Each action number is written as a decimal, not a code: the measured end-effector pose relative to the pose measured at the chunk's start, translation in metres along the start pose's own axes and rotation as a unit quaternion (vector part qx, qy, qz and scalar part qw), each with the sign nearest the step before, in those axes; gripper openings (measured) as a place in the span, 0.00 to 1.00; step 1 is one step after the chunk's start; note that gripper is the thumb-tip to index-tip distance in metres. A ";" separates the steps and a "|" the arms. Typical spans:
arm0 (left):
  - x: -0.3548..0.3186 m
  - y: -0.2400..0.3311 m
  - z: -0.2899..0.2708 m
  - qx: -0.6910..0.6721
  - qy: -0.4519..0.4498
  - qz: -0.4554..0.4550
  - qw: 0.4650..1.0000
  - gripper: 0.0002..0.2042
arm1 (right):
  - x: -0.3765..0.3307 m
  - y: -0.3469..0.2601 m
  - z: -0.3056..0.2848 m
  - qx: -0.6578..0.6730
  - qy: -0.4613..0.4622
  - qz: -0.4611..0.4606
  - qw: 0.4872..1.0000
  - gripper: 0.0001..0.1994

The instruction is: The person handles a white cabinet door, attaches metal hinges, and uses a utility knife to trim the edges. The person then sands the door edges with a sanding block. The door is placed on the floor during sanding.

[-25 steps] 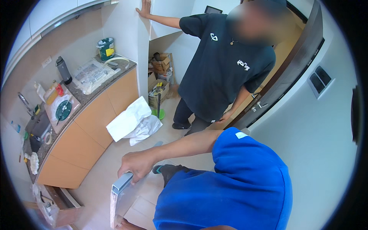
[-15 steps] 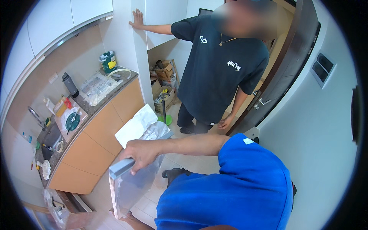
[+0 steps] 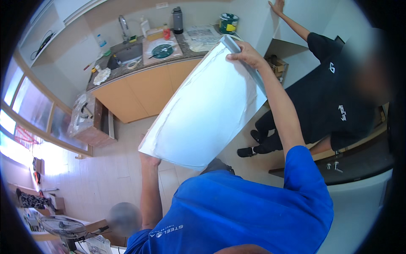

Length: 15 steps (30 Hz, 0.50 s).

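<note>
I hold a large white panel (image 3: 207, 110) wrapped in clear film, tilted up in front of me. My right hand (image 3: 246, 55) grips its upper edge, fingers curled over the top. My left hand (image 3: 149, 160) supports the lower left corner from beneath and is mostly hidden by the panel. The panel covers part of the wooden counter front behind it. My blue shirt (image 3: 237, 216) fills the lower middle of the view.
A person in a black shirt (image 3: 334, 106) stands at the right with one hand (image 3: 277, 6) pressed on a white cabinet wall. The counter (image 3: 139, 63) carries a sink, a bottle and a paint can. A film-covered wooden box (image 3: 86, 122) and a fan (image 3: 63, 226) stand at the left.
The panel has come up from low near the floor to chest height and now shows its broad face. My right hand still grips its top edge; my view has swung toward the counter.
</note>
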<state>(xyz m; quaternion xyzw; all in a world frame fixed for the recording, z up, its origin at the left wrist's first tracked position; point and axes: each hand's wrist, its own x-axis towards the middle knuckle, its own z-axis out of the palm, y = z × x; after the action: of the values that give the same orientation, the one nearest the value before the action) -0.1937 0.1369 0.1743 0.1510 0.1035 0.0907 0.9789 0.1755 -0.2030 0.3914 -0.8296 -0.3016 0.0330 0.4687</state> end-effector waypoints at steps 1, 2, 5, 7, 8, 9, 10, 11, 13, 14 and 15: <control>-0.006 -0.004 0.009 -0.003 -0.001 0.010 1.000 0.25 | 0.016 -0.010 0.001 0.012 -0.028 0.029 0.999 0.44; -0.010 -0.010 0.018 -0.007 -0.004 0.015 1.000 0.25 | 0.029 -0.010 0.002 0.011 -0.029 0.026 0.999 0.42; -0.011 -0.027 0.025 -0.042 -0.001 0.004 0.999 0.25 | 0.067 0.017 0.000 -0.008 -0.021 0.038 0.999 0.37; -0.013 -0.030 0.022 -0.058 0.004 -0.001 0.998 0.24 | 0.086 0.031 0.002 -0.001 -0.055 0.043 0.998 0.36; -0.014 -0.030 0.021 -0.059 0.008 0.004 0.998 0.24 | 0.091 0.037 0.009 0.003 -0.078 0.047 0.996 0.36; -0.019 -0.031 0.015 -0.063 0.020 0.011 0.998 0.24 | 0.092 0.039 0.021 -0.002 -0.075 0.043 0.996 0.34; -0.018 -0.028 0.005 0.147 -0.008 0.085 0.985 0.25 | 0.092 0.040 0.027 0.019 -0.072 0.045 0.996 0.33; -0.016 -0.025 -0.001 0.135 -0.006 0.080 0.988 0.25 | 0.091 0.045 0.031 0.037 -0.074 0.052 0.995 0.32; -0.012 -0.023 -0.015 0.113 0.001 0.065 0.992 0.26 | 0.090 0.055 0.042 0.065 -0.116 0.089 0.987 0.29; -0.011 -0.024 -0.009 -0.071 0.064 0.003 0.995 0.25 | 0.089 0.063 0.039 0.071 -0.145 0.118 0.980 0.28; -0.005 -0.027 -0.029 -0.108 -0.018 0.002 0.994 0.25 | 0.096 0.079 0.033 0.039 -0.154 0.141 0.977 0.27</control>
<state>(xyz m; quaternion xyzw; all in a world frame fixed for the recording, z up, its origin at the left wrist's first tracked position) -0.2012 0.1188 0.1395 0.0461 0.0751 0.1002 0.9911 0.2797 -0.1569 0.3316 -0.8301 -0.2484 0.2383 0.4387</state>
